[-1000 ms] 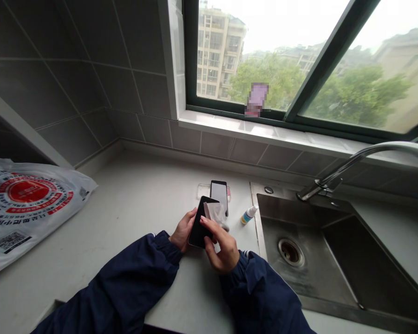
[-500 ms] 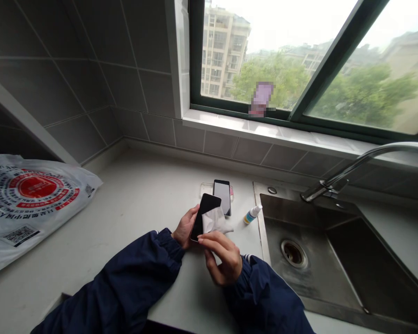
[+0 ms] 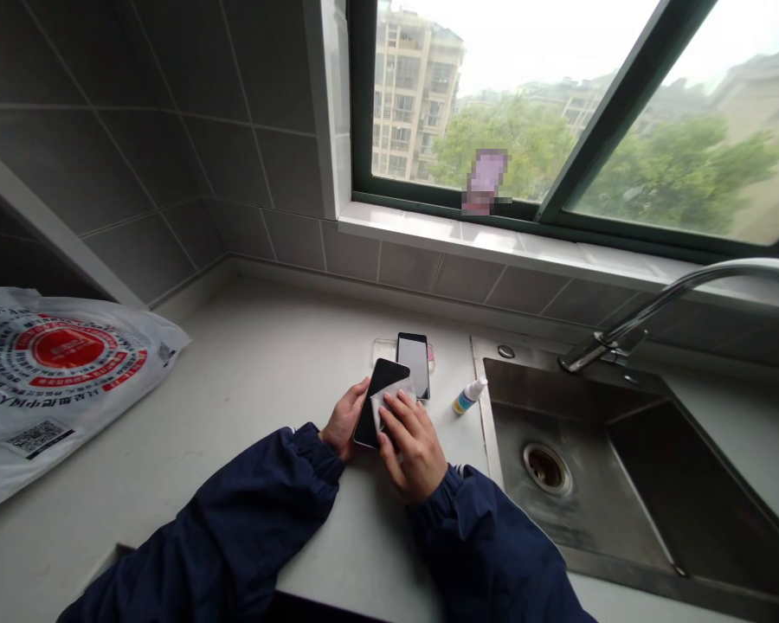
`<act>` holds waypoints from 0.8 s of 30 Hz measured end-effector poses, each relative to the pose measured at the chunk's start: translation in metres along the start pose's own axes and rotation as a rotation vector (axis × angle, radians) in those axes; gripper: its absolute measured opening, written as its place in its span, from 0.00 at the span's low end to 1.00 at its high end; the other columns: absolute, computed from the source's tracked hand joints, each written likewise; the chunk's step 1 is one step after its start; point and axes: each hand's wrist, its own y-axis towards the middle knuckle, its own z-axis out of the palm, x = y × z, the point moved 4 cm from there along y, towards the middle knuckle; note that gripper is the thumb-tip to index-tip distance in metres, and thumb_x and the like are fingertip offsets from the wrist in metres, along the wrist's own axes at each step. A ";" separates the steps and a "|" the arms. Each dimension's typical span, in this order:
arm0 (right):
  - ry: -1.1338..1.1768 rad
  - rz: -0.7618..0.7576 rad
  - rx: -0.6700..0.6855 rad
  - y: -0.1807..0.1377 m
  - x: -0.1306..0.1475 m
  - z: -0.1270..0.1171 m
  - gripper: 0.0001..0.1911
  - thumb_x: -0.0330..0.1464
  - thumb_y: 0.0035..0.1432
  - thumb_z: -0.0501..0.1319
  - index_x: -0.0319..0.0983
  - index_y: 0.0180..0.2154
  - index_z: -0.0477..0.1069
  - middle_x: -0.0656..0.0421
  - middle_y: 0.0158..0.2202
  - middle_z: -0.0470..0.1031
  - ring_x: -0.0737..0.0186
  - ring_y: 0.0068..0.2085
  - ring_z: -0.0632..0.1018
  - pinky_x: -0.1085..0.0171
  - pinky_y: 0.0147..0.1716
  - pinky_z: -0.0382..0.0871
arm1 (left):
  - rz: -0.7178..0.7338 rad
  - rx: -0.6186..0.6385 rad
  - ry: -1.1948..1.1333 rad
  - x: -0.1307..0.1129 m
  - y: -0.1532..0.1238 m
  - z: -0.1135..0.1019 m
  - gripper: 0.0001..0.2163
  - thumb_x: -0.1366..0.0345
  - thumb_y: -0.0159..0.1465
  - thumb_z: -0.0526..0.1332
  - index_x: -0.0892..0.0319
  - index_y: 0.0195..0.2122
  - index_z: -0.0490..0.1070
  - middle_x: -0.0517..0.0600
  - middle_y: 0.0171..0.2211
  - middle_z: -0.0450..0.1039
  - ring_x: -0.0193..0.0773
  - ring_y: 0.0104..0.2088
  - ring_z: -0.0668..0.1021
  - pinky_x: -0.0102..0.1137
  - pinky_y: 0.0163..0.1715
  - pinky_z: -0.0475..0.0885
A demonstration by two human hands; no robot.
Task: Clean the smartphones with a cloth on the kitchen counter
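My left hand grips a dark-screened phone by its left edge, tilted above the counter. A thin white cloth lies on the lower right part of its screen. Over that cloth, my right hand presses it against the glass with bent fingers, hiding much of it. Just behind is a second phone with a pale screen, resting on a clear phone case with a pink patch. To the right stands a small white spray bottle with a blue and yellow label.
On the right, a steel sink is set into the white counter, with a chrome faucet at its back. A printed plastic bag lies at the left. Behind are a tiled wall and a window.
My right hand has moved from the cloth's lower edge up onto it, with its fingers now spread over the cloth. The cloth lies flatter on the screen. My left hand keeps its hold.
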 end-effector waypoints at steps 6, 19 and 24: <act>-0.160 -0.031 0.229 -0.004 0.002 0.011 0.34 0.39 0.66 0.56 0.36 0.68 0.52 0.49 0.70 0.51 0.40 0.71 0.48 0.36 0.66 0.42 | 0.014 0.048 -0.038 0.001 0.000 0.005 0.28 0.51 0.69 0.49 0.71 0.61 0.64 0.63 0.49 0.77 0.50 0.52 0.78 0.39 0.58 0.66; -0.200 -0.185 0.360 -0.003 0.008 0.009 0.40 0.49 0.66 0.53 0.31 0.69 0.49 0.47 0.72 0.44 0.38 0.71 0.44 0.39 0.65 0.50 | -0.140 0.090 -0.108 0.012 -0.003 -0.004 0.32 0.44 0.68 0.49 0.70 0.56 0.68 0.65 0.51 0.75 0.53 0.58 0.74 0.45 0.64 0.55; -0.181 -0.222 0.371 -0.003 0.012 0.010 0.41 0.50 0.66 0.53 0.30 0.69 0.49 0.46 0.71 0.45 0.38 0.71 0.45 0.39 0.65 0.51 | -0.135 0.079 -0.099 0.013 -0.002 -0.009 0.34 0.41 0.66 0.50 0.70 0.54 0.70 0.65 0.51 0.75 0.55 0.57 0.74 0.45 0.62 0.59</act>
